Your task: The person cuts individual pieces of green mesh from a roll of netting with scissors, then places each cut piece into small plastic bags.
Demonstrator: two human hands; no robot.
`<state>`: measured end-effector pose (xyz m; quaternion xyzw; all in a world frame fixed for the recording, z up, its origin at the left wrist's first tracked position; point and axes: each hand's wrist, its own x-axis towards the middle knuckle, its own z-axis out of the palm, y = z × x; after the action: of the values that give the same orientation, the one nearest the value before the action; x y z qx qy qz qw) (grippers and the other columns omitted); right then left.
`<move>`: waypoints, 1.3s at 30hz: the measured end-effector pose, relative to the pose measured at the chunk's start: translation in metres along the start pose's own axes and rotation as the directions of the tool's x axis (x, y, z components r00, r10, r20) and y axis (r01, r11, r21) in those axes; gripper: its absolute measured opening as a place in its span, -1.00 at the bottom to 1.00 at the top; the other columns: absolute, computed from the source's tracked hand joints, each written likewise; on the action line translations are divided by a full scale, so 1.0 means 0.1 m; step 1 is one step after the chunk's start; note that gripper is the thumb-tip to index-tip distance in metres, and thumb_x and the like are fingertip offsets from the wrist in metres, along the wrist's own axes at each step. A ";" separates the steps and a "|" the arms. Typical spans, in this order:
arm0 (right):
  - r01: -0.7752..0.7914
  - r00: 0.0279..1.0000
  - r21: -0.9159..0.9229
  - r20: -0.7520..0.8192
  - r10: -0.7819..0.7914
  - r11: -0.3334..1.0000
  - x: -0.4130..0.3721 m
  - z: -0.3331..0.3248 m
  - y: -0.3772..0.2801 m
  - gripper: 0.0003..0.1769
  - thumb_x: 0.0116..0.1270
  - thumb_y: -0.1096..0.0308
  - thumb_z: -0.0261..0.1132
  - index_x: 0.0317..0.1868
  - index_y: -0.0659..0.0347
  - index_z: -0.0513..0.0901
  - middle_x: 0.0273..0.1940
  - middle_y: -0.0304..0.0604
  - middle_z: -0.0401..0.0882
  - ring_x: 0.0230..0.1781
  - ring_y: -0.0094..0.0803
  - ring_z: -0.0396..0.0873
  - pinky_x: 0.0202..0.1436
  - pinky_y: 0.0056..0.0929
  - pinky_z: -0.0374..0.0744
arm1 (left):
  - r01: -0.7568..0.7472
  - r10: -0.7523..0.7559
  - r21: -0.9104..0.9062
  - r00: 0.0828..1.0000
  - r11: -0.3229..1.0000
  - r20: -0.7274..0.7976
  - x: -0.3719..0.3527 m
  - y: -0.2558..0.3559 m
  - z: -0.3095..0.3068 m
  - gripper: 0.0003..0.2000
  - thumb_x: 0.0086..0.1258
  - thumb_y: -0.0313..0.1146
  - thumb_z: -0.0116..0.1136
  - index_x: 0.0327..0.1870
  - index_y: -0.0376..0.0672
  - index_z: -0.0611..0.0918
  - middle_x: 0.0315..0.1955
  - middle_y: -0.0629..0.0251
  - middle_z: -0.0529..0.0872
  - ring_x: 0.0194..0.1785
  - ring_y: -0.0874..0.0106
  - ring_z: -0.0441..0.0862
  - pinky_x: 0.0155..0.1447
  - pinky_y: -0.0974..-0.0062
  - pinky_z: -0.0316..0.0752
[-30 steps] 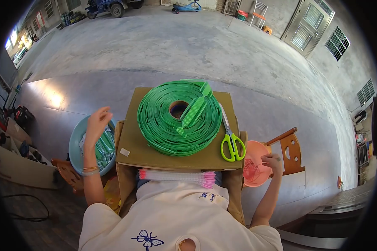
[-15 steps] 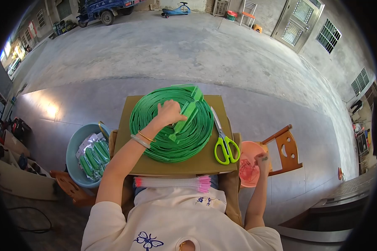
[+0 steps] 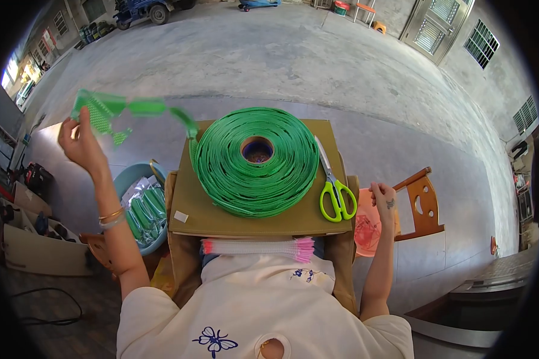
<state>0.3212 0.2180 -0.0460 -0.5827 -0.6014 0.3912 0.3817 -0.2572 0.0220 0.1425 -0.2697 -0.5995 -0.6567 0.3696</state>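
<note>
A large roll of green plastic strip (image 3: 221, 179) lies flat on a brown cardboard box (image 3: 191, 221) in front of me, its cardboard core showing. Out to the left, my left hand (image 3: 82, 143) is closed on the strip's loose end (image 3: 135, 107), which stretches through the air from the roll's left side and is blurred. My right hand (image 3: 384, 197) hangs over a pink basin (image 3: 365, 242) at the right, fingers curled together; whatever may be in them is too small to make out. Scissors with lime-green handles (image 3: 337, 200) rest beside the roll.
A bundle of thin clear sticks with pink ends (image 3: 257, 248) lies on my lap. To the left stands a blue basin (image 3: 126, 176) holding green packets (image 3: 147, 209). Wooden chair backs (image 3: 424, 203) flank the box. A blue vehicle (image 3: 153, 11) is parked far off.
My left hand has swung from above the roll out to the left, pulling the strip's end off it. My right hand has risen slightly over the pink basin. The view has shifted.
</note>
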 end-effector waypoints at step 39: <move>0.342 0.935 -0.481 0.258 -0.242 0.807 -0.50 0.69 -0.72 -0.48 -0.02 0.11 0.45 -0.33 0.40 0.43 -0.43 0.07 0.51 -0.40 -0.08 0.49 -0.31 -0.25 0.44 | -0.289 -0.213 0.125 -0.298 0.949 0.931 -1.29 0.09 -0.78 -0.75 0.01 -0.22 0.29 -0.44 -0.25 0.66 -0.49 0.13 0.66 -0.32 0.19 0.58 -0.09 0.34 0.39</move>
<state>0.2306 0.1649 -0.0078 -0.5252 -0.7996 0.2034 0.2087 -0.1677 -0.0339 0.0341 -0.6449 -0.7337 -0.0525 -0.2072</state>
